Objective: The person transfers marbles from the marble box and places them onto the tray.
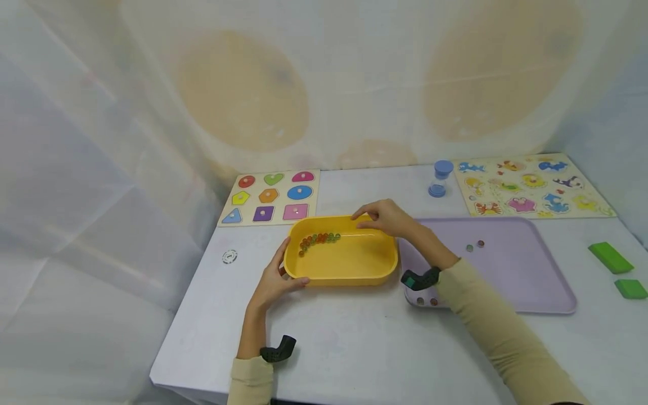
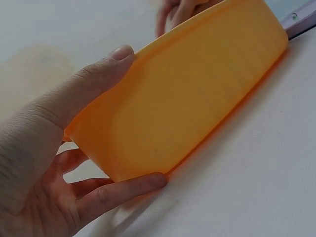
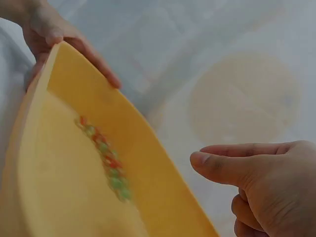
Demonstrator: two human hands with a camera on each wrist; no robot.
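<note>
A yellow plastic tray (image 1: pixel 349 264) lies at the middle of the table, slightly tilted in the left wrist view. Small red, orange and green marbles (image 1: pixel 320 238) sit in a curved band near its far left wall. My left hand (image 1: pixel 273 284) grips the tray's left end, thumb (image 2: pixel 98 79) at the rim and the other fingers around the outside and underneath. Over the far rim, toward the right, hovers my right hand (image 1: pixel 387 218). Its thumb (image 3: pixel 217 165) and forefinger point forward, the other fingers bend loosely, and nothing shows between them.
A lilac tray (image 1: pixel 506 270) with a few marbles sits right of the yellow one. Behind stand a shape puzzle board (image 1: pixel 280 197), a blue-capped sand timer (image 1: pixel 440 179) and an animal puzzle board (image 1: pixel 531 188). Green blocks (image 1: pixel 611 257) lie far right, a round token (image 1: pixel 229 256) at left.
</note>
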